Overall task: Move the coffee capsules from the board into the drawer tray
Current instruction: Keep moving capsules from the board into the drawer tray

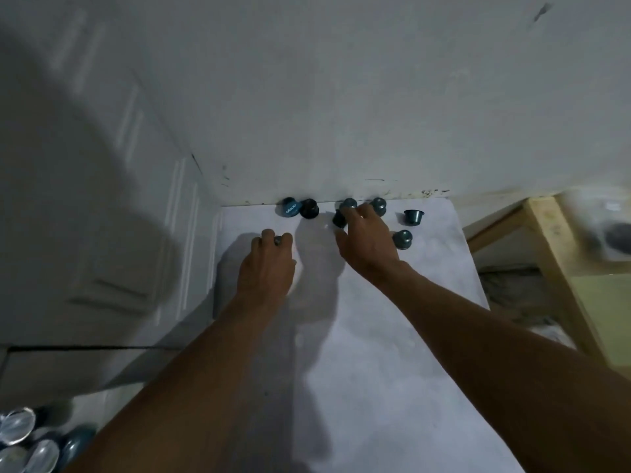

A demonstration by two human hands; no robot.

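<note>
Head view: white board (pixel 392 336) runs up to a scuffed white wall (pixel 341 97), with the coffee capsules bunched at the board's far edge. Left grip (pixel 268 259) is low over the board's left side, fingers curled, pinching a small dark capsule (pixel 277 240) that is mostly hidden between the fingers. Right grip (pixel 367 242) is spread over the middle of the cluster; fingertips touch a teal capsule (pixel 349 202) against the wall, and a black capsule (pixel 338 218) sits between thumb and forefinger. Cannot tell if that grip has closed on either. Left of it, just beside the wall, a blue capsule (pixel 288 207) lies on its side with white lettering showing, touching a second black capsule (pixel 309 208). Right of the hand are three more teal ones: one by the wall (pixel 378 204), one standing apart (pixel 414 216), one nearer (pixel 402 239) just beside the wrist. Foil-lidded capsules (pixel 20 435) show at the bottom-left corner; what holds them is cut off. White panelled door (pixel 119 199) is on the left, blurred. Wooden frame (pixel 553 254) is on the right.
</note>
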